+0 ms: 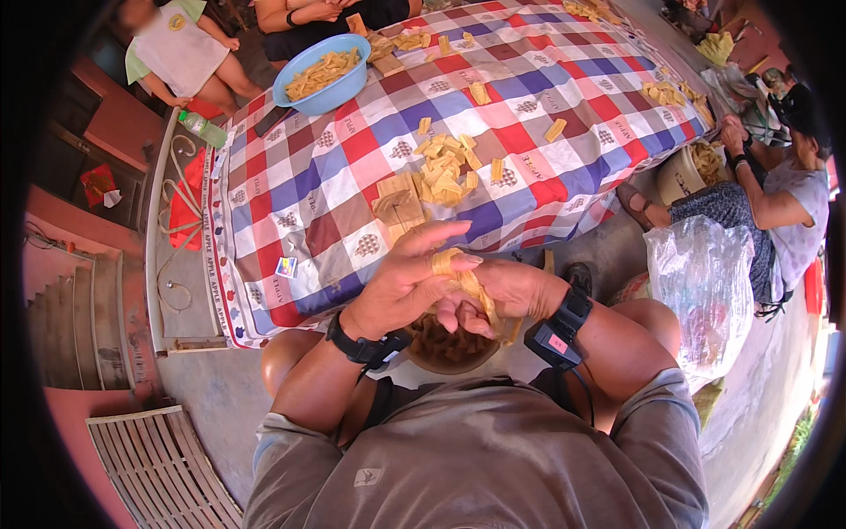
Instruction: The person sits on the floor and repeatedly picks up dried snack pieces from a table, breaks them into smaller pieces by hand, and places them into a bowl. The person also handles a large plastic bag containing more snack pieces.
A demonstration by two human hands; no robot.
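A soft yellow strip [481,291] is stretched between my two hands, above my lap. My left hand [410,281] has its end between thumb and fingers, with a loop around the fingertips. Along the fingers of my right hand [512,287] runs the rest of the strip, its tail hanging down. Under my hands, partly covered by them, is a round container [449,367] of brownish pieces. Just beyond my left hand a wooden block [402,198] lies on the table, touching a pile of small folded yellow bundles [446,168].
A checked cloth [330,218] covers the table. On it stand a light-blue basin [360,82] of yellow pieces, a bottle [203,129] and a small box [286,267]. At right, a seated person [780,192] is beside a bucket [671,175] and a clear plastic bag [700,284].
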